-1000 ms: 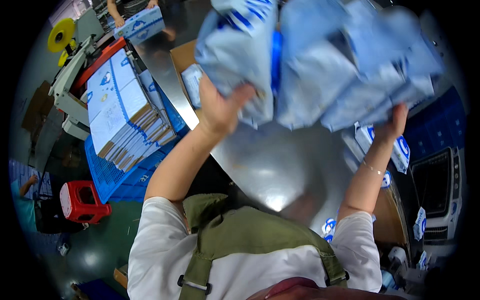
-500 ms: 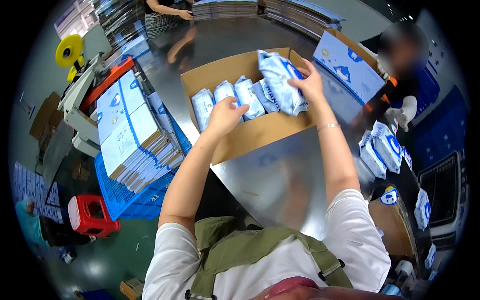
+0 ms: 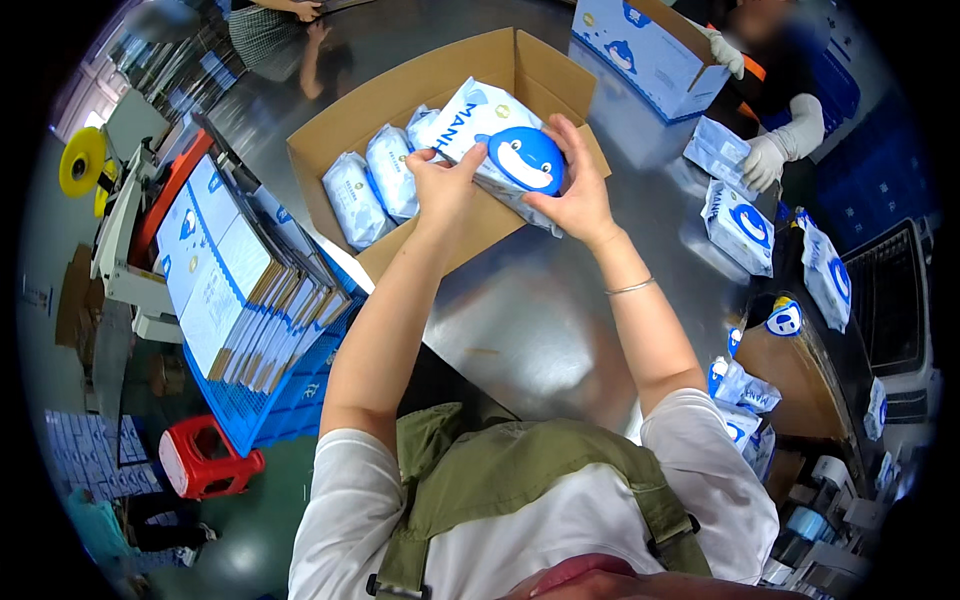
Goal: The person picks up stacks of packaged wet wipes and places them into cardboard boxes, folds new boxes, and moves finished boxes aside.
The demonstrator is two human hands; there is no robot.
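Both of my hands hold one white-and-blue pack of wet wipes (image 3: 522,160) over the open brown carton (image 3: 345,112). It is tilted, with its whale-shaped blue lid facing up. My right hand (image 3: 578,190) is wrapped round the lid end. Thumb and fingers of my left hand (image 3: 445,188) grip the opposite end. Inside the carton, several similar packs (image 3: 357,200) stand in a row at the left. The held pack and my hands hide the carton's right part.
Flat printed cartons (image 3: 212,270) are stacked on a blue crate (image 3: 265,425) at left, near a red stool (image 3: 210,458). At right, a co-worker's gloved hand (image 3: 765,162) touches a pack near loose packs (image 3: 738,232). A blue printed carton (image 3: 630,48) stands on the metal table (image 3: 530,310).
My left hand has moved onto the wipes pack, which has turned lid side up. The view has shifted. The co-worker's gloved hand now reaches the packs at the right.
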